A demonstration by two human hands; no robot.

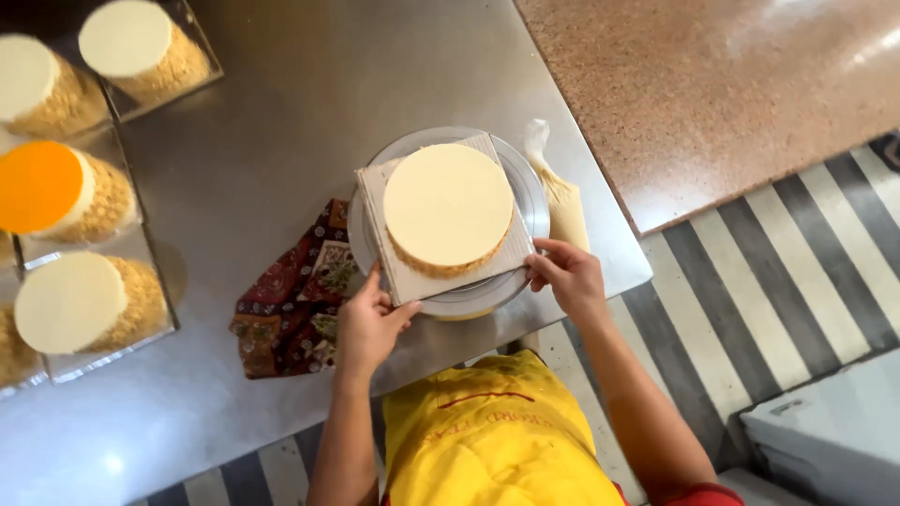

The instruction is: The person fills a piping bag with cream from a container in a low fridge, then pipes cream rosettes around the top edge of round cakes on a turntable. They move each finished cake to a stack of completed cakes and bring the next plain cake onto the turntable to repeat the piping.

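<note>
Far L of the left hand (pixel 368 319), four finished round cakes (pixel 70 300) w/ crumb-coated sides sit on mirrored square boards along the edge of the steel table (pixel 272 112); three have cream tops, one an orange top. Just L of that hand, touching its wrist side, lies a patterned red cloth (pixel 286 300). The left hand, fingers apart, pinches the near L corner of a square cardboard base (pixel 403 272). The base lies on a round metal turntable (pixel 525 187) & carries a cream-topped cake (pixel 448 204) w/ crumbs round its lower edge, directly ahead of & between both hands. The right hand (pixel 565 274) grips the base's near R corner, thumb on top, fingers curled at the board's edge. Just beyond the right hand, a piping bag (pixel 562 201) of cream lies by the turntable's R rim. Further R: speckled stone counter (pixel 741 84), striped floor (pixel 750 272). Yellow apron (pixel 492 440) at bottom.
</note>
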